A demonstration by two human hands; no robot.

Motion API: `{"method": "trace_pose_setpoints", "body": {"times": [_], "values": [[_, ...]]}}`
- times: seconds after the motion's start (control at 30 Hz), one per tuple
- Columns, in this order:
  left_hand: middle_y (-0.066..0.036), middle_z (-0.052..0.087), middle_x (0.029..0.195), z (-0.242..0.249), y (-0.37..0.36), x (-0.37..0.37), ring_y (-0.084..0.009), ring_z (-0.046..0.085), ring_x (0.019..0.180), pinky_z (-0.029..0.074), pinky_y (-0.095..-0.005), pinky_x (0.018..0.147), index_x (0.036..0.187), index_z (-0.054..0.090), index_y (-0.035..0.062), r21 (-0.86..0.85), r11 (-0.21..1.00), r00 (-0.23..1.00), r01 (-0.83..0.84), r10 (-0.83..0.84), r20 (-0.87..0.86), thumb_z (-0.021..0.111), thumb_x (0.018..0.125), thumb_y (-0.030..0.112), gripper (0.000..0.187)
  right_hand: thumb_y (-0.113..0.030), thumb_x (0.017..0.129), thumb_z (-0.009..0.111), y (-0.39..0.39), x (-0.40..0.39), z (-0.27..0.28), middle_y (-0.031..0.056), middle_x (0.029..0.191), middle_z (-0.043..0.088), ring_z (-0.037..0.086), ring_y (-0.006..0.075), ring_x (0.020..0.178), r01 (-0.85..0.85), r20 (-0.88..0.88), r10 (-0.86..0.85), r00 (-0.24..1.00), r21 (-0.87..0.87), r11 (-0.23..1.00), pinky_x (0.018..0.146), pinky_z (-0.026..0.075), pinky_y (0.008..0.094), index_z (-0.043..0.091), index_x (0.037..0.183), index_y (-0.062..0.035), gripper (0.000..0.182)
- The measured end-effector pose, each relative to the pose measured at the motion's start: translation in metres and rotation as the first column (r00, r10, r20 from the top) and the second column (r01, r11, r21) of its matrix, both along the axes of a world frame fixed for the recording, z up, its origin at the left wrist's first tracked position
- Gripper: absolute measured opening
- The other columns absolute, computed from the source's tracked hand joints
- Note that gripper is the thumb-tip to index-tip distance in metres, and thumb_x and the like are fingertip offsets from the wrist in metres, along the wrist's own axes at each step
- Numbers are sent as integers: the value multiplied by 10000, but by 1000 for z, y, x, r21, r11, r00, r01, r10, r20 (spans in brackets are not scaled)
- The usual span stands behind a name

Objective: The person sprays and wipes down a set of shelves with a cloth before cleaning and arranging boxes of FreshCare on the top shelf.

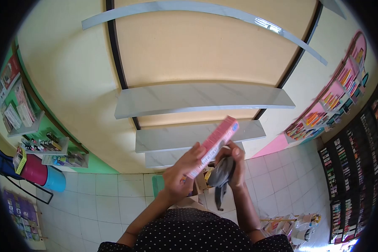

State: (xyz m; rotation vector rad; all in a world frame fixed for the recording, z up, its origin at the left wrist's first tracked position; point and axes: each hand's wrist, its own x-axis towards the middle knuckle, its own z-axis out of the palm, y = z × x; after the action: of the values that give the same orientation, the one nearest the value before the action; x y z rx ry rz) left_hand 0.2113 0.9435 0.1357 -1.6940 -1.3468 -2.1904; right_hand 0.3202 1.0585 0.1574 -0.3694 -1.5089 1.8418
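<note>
My left hand [181, 170] is closed around a long, narrow pink box [217, 140] with white and blue print, tilted up to the right. In my right hand [238, 164] is a bunched dark grey cloth [221, 172], with one end hanging down. The cloth is close beside the box, and the fingers of my right hand curl near the box's right edge. Both hands are in front of the lower wall shelves. Below them an open carton [201, 182] is partly hidden by my hands.
Marbled grey shelves, including a wide middle one [206, 98], jut from the wall ahead. Stocked shelves [50, 145] stand left, above a blue bucket [56, 178]. Pink racks [332, 101] and a dark display rack [353, 164] line the right. A green container [157, 184] sits on the tiled floor.
</note>
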Motion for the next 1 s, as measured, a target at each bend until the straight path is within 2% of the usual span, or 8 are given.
{"method": "trace_pose_setpoints", "body": {"times": [0.17, 0.2, 0.37, 0.63, 0.7, 0.83, 0.9, 1.0], "values": [[-251, 391, 1194, 9, 7, 21, -366, 412, 1095, 374, -372, 873, 1062, 483, -10, -121, 956, 958, -268, 252, -138, 569, 676, -35, 397, -352, 722, 585, 3, -18, 18, 50, 764, 546, 520, 100, 681, -84, 49, 84, 995, 5, 996, 603, 420, 214, 506, 912, 27, 431], [-191, 248, 1302, 10, 14, 27, -289, 266, 1209, 270, -393, 948, 1257, 225, -7, -154, 986, 964, -65, 102, 244, 587, 707, -4, 658, -332, 723, 588, 7, -20, 17, 46, 755, 540, 517, 94, 672, -89, 11, 89, 996, -39, 995, 594, 418, 208, 501, 917, 20, 411], [-116, 363, 1177, -14, 35, 29, -182, 389, 1069, 321, -328, 907, 1214, 259, -18, -86, 765, 591, 638, -414, 692, 572, 766, 137, 567, -337, 712, 586, 23, -25, 25, 37, 733, 513, 505, 82, 637, -135, -104, 121, 987, -135, 982, 571, 417, 199, 500, 912, -3, 398], [-102, 535, 982, 7, 36, 26, -137, 504, 893, 411, -277, 794, 1100, 427, -45, -552, 648, 665, 524, 93, 741, 528, 680, 32, 439, -355, 747, 541, 45, -20, 25, 123, 849, 543, 539, 214, 884, -159, -193, 130, 973, -147, 976, 753, 437, 306, 433, 1055, 14, 492], [-105, 569, 901, -31, 39, 22, -171, 543, 822, 431, -281, 777, 1074, 470, -35, -98, 894, 390, 438, -90, 916, 507, 676, 26, 404, -347, 773, 520, 57, -15, 27, 142, 900, 546, 515, 246, 958, -114, -198, 103, 975, -44, 993, 823, 405, 352, 349, 1153, 3, 544], [-87, 547, 727, -20, 43, 11, -184, 559, 641, 485, -313, 673, 800, 500, 6, -34, 913, 410, 407, -150, 900, 481, 748, 47, 69, -416, 813, 424, 61, 2, 31, 77, 787, 495, 501, 145, 721, -39, -229, 3, 974, -152, 988, 760, 417, 348, 348, 1170, -14, 543], [-65, 461, 588, -19, 41, 8, -116, 469, 522, 451, -291, 646, 678, 416, 60, -60, 909, 458, 413, -151, 876, 463, 778, 109, 121, -339, 875, 323, 76, 6, 17, 72, 694, 446, 434, 141, 604, -632, -575, 411, 707, -255, 732, 625, 391, 319, 326, 1176, -49, 418], [-28, 378, 469, -16, 38, 5, -97, 339, 393, 346, -235, 474, 675, 418, 53, 177, 812, 359, 556, -427, 830, 449, 793, 284, 261, -339, 890, 259, 73, 11, 19, 61, 636, 391, 319, 131, 527, -711, -631, 362, 686, -478, 516, 551, 324, 284, 359, 1146, -74, 382]]}}
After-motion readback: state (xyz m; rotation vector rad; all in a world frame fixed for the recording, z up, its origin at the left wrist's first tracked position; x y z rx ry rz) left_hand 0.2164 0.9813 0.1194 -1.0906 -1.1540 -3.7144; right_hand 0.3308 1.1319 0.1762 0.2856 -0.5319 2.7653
